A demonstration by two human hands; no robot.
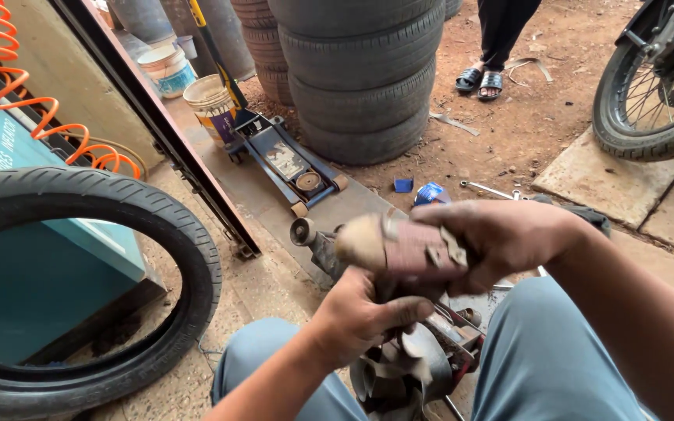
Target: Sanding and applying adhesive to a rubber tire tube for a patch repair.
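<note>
Your right hand (509, 234) wraps over a strip of reddish-brown abrasive paper (419, 248), pressing it around a rounded, dusty tan head (362, 242) so the sheet follows the curve. Your left hand (368, 316) is closed from below on the dark stem beneath that head, steadying it between your knees; both hands are clamped, one above the other. Just under the left hand lies a grey metal motor with fan blades (399, 366), its surface dull and grimy. Left of your hands a black ribbed tyre (196, 257) stands on the concrete floor (267, 288) against a teal cabinet (33, 273). Beyond your hands a blue floor jack (286, 160) rests near a stack of worn tyres (364, 78); a spoked motorcycle wheel (649, 101) stands beyond your right hand.
</note>
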